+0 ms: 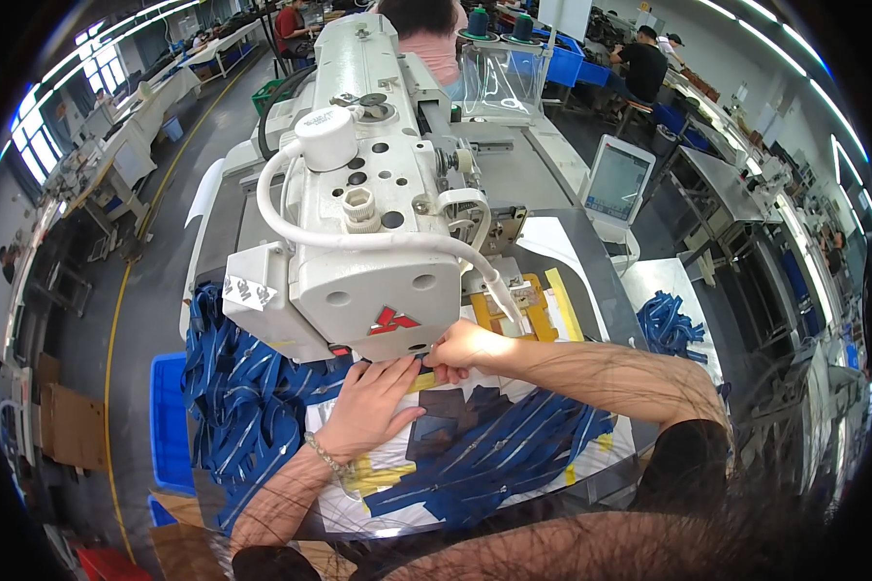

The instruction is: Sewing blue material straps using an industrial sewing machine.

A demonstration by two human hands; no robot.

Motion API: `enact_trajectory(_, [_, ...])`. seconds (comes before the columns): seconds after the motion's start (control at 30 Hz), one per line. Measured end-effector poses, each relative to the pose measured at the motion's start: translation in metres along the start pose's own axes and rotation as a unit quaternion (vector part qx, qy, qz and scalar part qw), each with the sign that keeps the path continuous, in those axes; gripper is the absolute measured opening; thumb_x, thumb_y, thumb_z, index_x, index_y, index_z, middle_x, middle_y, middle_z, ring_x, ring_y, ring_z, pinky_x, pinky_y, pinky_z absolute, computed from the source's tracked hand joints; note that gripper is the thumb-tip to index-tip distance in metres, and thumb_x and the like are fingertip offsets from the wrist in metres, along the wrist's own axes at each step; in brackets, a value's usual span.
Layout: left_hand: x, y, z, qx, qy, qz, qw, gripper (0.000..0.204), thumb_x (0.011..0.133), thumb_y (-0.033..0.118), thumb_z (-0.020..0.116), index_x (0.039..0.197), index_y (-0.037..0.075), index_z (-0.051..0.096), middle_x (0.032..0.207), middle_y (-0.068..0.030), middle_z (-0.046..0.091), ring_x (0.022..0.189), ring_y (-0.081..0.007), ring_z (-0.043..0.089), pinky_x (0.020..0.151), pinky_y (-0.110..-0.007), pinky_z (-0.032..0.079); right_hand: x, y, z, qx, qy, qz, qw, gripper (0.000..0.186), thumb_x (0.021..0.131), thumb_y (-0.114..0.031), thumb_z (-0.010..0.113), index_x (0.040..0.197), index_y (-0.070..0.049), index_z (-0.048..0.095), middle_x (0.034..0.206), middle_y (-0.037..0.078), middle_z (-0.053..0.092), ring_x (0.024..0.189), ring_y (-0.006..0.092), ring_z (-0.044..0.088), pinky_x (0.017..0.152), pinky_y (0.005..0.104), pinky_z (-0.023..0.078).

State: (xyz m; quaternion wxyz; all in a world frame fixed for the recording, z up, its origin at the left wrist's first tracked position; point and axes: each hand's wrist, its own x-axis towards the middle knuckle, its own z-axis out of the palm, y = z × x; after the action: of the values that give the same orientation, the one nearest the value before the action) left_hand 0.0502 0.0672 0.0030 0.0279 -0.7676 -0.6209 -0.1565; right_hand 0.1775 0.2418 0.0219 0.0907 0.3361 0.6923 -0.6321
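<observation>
A large white industrial sewing machine [378, 281] stands in front of me, its head hiding the needle area. My left hand [370, 405] lies palm down below the head, fingers stretched forward, tips at a dark blue strip. Beside those fingertips, my right hand [457, 351] has its fingers pinched together at the machine's lower edge. What they pinch is too small and hidden to make out. Blue zippers [494, 450] lie fanned over the white, yellow-taped work surface nearer me. More blue zippers [252, 387] are heaped on the left, one end running toward my left hand.
A yellow clamp frame [523, 308] sits right of the machine head. Farther right are a control screen [618, 184] and a bundle of blue zippers [670, 324]. A blue bin [170, 421] stands at the left. Thread cones [499, 24] and seated people are beyond the machine.
</observation>
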Motion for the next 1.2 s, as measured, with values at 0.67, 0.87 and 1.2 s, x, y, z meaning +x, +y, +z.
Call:
enact_trajectory(0.67, [-0.004, -0.009, -0.012, -0.040, -0.066, -0.007, 0.997, 0.063, 0.083, 0.044, 0.058, 0.132, 0.007, 0.045, 0.132, -0.0073, 0.049, 0.120, -0.0212, 0.044, 0.103, -0.042, 0.026, -0.033, 0.031, -0.034, -0.414, 0.092, -0.503, 0.753, 0.031, 0.076, -0.015, 0.068, 0.108, -0.016, 0.067, 0.103, 0.008, 0.054, 0.090, 0.0234, 0.056, 0.076, 0.0329, 0.048])
enact_trajectory(0.87, [-0.007, -0.017, -0.031, -0.024, -0.054, 0.028, 0.998, 0.061, 0.080, 0.044, 0.062, 0.128, 0.008, 0.049, 0.128, -0.0052, 0.053, 0.116, -0.0177, 0.049, 0.102, -0.039, 0.029, -0.031, 0.033, -0.038, -0.452, 0.077, -0.514, 0.725, 0.034, 0.078, -0.018, 0.067, 0.112, -0.017, 0.065, 0.111, 0.011, 0.051, 0.094, 0.0256, 0.056, 0.079, 0.0331, 0.048])
enact_trajectory(1.2, [-0.014, -0.021, -0.059, 0.013, 0.000, 0.025, 1.000, 0.051, 0.073, 0.039, 0.068, 0.114, 0.011, 0.061, 0.108, -0.0031, 0.063, 0.102, -0.0178, 0.057, 0.088, -0.035, 0.041, -0.012, 0.031, -0.033, -0.414, 0.097, -0.516, 0.743, 0.028, 0.073, -0.027, 0.070, 0.098, -0.015, 0.069, 0.104, 0.009, 0.061, 0.103, 0.0300, 0.054, 0.088, 0.0461, 0.041])
